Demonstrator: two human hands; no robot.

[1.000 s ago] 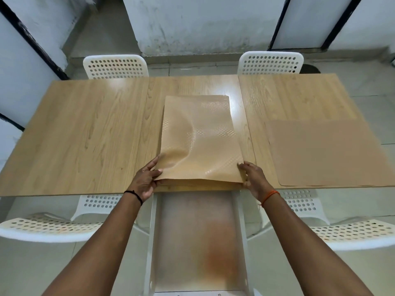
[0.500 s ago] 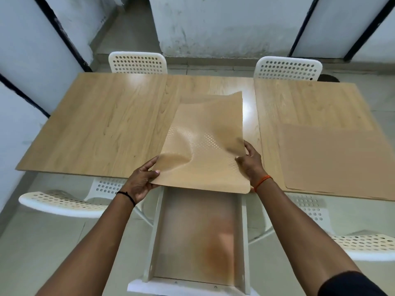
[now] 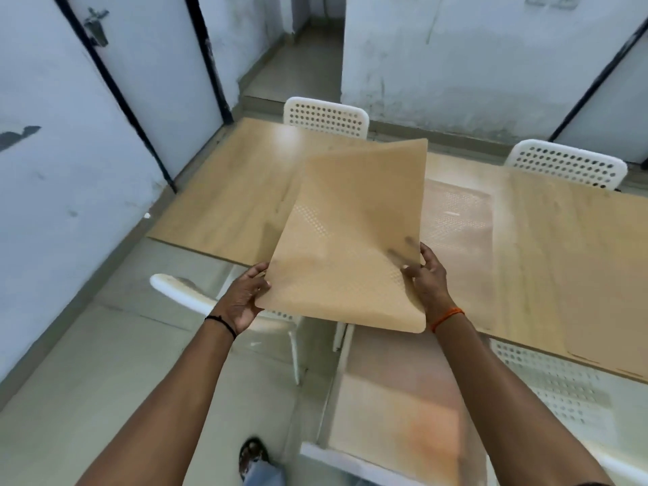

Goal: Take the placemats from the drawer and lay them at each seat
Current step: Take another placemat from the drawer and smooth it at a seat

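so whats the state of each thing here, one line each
held placemat: lifted off the table, gripped on both side edges
left hand: grips the mat's left edge
right hand: grips its right edge
placemat on table: lying flat
drawer: pulled open

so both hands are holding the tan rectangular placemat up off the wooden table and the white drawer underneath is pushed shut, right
Not quite. The head view shows the white drawer pulled out and open below the wooden table, not shut. The rest holds: the left hand and the right hand each grip a side edge of the tan rectangular placemat, lifted clear of the table.
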